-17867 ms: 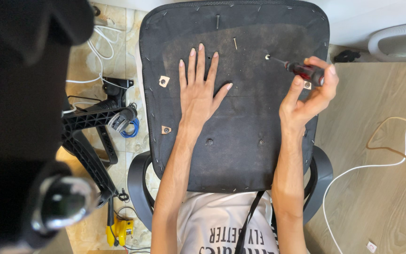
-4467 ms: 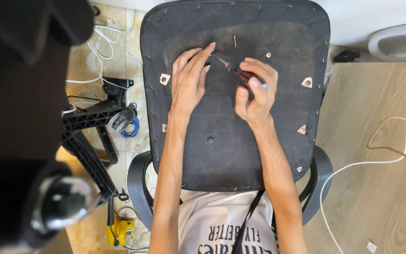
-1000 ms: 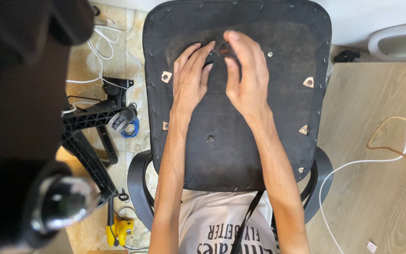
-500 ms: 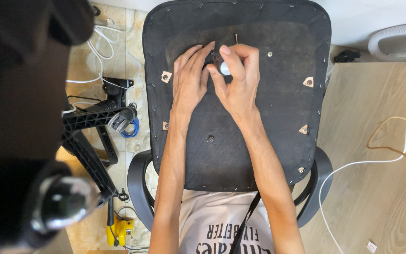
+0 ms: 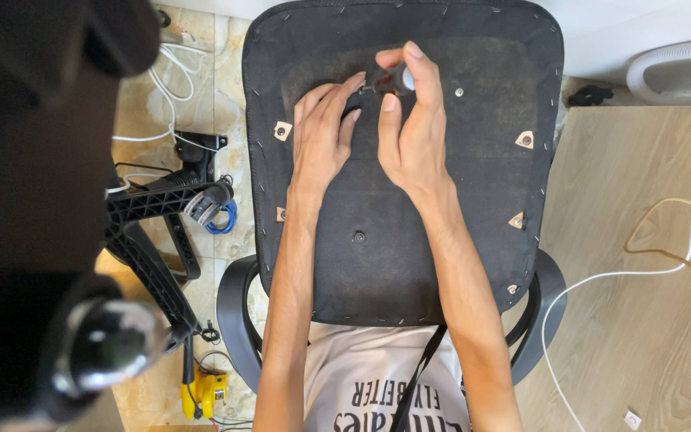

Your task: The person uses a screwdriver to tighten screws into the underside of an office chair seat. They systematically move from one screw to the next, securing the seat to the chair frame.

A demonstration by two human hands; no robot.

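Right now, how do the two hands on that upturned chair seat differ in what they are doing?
The left hand lies flat, palm down, fingers spread on the black seat; the right hand is raised on its fingertips. The left hand holds nothing, while the right hand grips a screwdriver standing nearly upright under it. Both meet at the same spot near the seat's far edge.

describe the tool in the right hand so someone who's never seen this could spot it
Find the big black upturned chair seat filling the middle of the view. Near its top edge the right hand grips a screwdriver, beside the left hand. It is the only glossy piece there, dark red with a pale butt end, unlike the small flat metal brackets nearby.
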